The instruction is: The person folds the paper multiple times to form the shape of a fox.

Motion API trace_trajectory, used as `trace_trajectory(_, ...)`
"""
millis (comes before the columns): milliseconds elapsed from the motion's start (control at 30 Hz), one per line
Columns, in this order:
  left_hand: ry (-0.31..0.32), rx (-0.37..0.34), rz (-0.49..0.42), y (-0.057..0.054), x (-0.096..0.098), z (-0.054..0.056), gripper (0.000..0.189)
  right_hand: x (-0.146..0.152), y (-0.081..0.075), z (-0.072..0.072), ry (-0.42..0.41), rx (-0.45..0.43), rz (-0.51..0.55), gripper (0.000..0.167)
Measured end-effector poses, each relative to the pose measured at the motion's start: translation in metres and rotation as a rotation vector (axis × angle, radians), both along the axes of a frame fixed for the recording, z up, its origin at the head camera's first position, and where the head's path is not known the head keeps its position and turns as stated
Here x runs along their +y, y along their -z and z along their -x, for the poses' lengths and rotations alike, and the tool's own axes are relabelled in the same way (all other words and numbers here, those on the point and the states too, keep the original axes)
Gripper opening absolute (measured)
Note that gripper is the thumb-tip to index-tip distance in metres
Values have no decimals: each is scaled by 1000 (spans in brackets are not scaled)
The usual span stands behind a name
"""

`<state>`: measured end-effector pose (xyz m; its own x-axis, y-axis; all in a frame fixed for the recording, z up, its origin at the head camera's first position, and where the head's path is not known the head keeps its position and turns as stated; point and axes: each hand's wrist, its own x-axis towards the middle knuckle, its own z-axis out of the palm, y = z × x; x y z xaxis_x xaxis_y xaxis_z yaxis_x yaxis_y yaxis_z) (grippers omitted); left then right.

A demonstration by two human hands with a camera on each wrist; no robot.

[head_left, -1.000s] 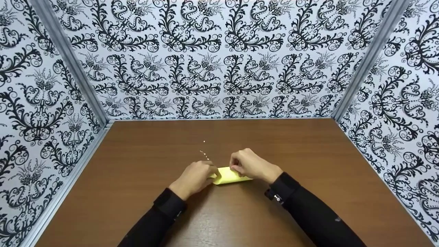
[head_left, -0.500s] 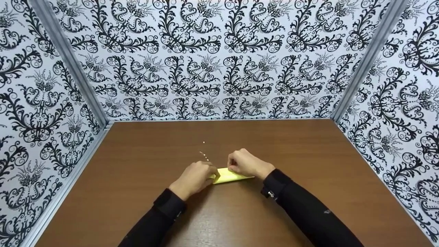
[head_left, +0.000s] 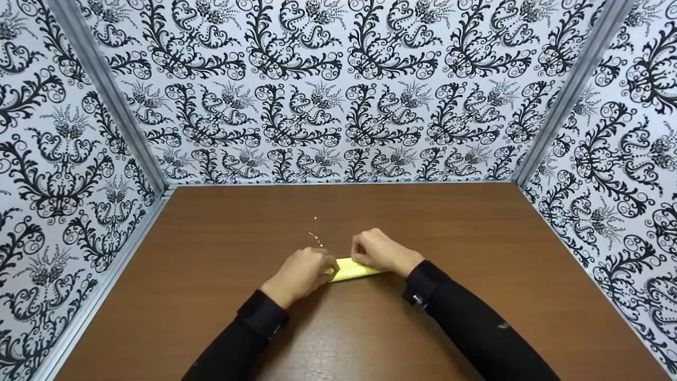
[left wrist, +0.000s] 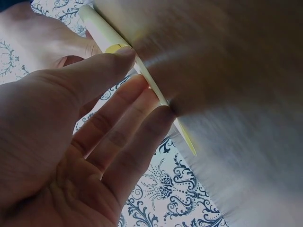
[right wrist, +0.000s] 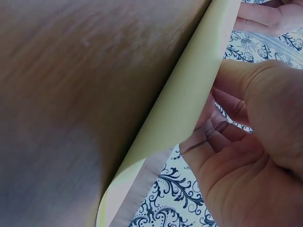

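A sheet of yellow paper (head_left: 350, 269), folded over into a narrow strip, lies on the brown table between both hands. At its left end my left hand (head_left: 302, 272) holds it, thumb on the near side and fingertips along the edge in the left wrist view. My right hand (head_left: 385, 252), fingers curled, grips the paper's far edge towards the right end. The right wrist view shows the paper (right wrist: 182, 90) curving over in a rounded, loose fold, its lower end standing open. The right fingertips are partly hidden behind the paper.
The wooden table (head_left: 222, 233) carries a short line of small white specks (head_left: 316, 238) just beyond the left hand. Patterned black-and-white walls (head_left: 338, 106) with grey metal corner posts (head_left: 113, 106) enclose it at the back and sides.
My right hand has shifted slightly left along the paper, then held its place. The visible yellow strip has become narrower. My left hand stays where it was.
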<state>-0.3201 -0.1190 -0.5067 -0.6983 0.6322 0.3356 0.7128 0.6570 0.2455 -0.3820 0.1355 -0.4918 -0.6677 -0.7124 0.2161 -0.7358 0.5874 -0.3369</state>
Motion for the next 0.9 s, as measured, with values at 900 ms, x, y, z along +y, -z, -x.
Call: trace_trajectory(900,-12,10,-28,0,0,1,19,3,0,-3,53,-66,-7,4)
